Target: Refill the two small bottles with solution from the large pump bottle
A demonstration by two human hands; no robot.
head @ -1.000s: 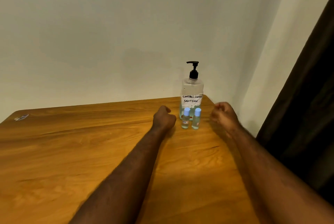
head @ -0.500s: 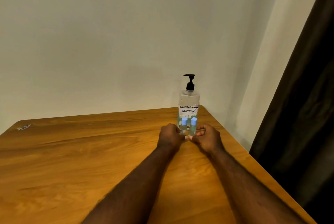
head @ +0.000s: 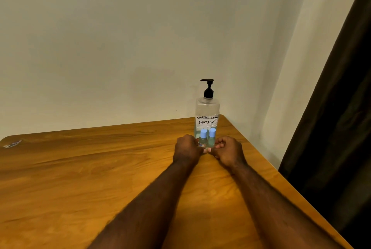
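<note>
Here, right of centre in the frame, the large pump bottle (head: pixel 207 116) stands upright near the far right corner of the wooden table (head: pixel 80 168), its handwritten label reading "CONTACT LENS SOLUTION" (the last letters curve out of sight). Directly in front of it stand two small bottles with blue caps, side by side: the left small bottle (head: pixel 202 140) and the right small bottle (head: pixel 211 138). Their bases are hidden behind the fingers. The left hand (head: pixel 187 149) is curled against the left small bottle; the right hand (head: pixel 227 152) is curled against the right one. Whether either hand actually clasps its bottle cannot be told. A small scrap (head: pixel 12 144) at the table's far left edge is too blurred to identify. A dark curtain (head: pixel 341 108) fills the right edge, cut off by the frame.
</note>
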